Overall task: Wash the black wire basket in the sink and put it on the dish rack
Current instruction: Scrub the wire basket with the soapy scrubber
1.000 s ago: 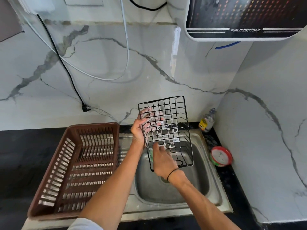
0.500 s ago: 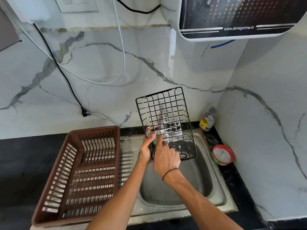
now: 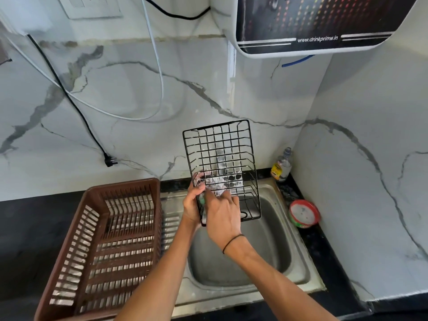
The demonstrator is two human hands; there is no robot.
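Your left hand [image 3: 193, 202] slid down the basket [image 3: 222, 163] edge since 1s ago, now gripping it; right hand [image 3: 223, 216] rubs a green scrubber [image 3: 202, 200] w/ curled fingers just beside it.

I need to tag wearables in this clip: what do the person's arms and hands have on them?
Both forearms are bare, without gloves or rings that I can make out. The right hand has a thin black band around its wrist. The left hand wears nothing visible.

Bare forearms; thin black band [image 3: 232, 242] round right wrist.
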